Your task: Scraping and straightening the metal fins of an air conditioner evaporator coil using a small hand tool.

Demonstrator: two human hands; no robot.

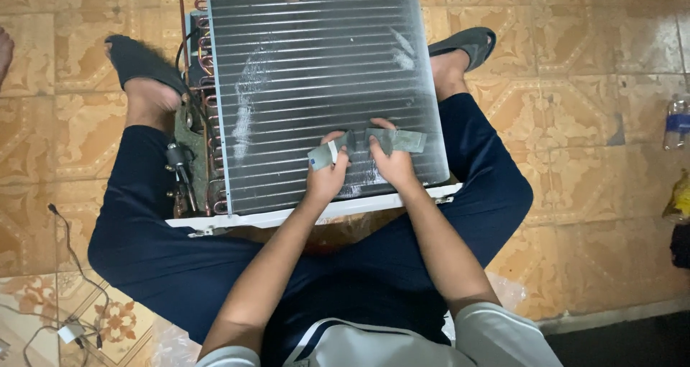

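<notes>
A large grey finned metal coil panel [316,72], of the kind found in an air-conditioning unit, is seen laid flat between the person's spread legs, resting on a white base rail [316,214] at the near edge. Bent copper tubes [208,101] and black wiring are seen along the panel's left side. Pale scuffed patches are visible on the fins near the centre and at the upper right. A thin grey-green strip of flat material [392,141] is held across the lower part of the panel by both hands. The left hand [327,173] is closed on the strip's left end, where a small white and blue tag is seen, with the thumb pressed on top. The right hand [392,164] is closed on the middle of the strip, its fingers laid over it, while the strip's right end lies free on the fins. Dark blue trousers and dark sandals [140,61] are worn, and both feet are placed beside the panel's far corners. The patterned orange tiled floor [575,86] is seen all around, with a thin cable [68,245] lying at the lower left and a clear plastic bottle [677,122] at the right edge.
</notes>
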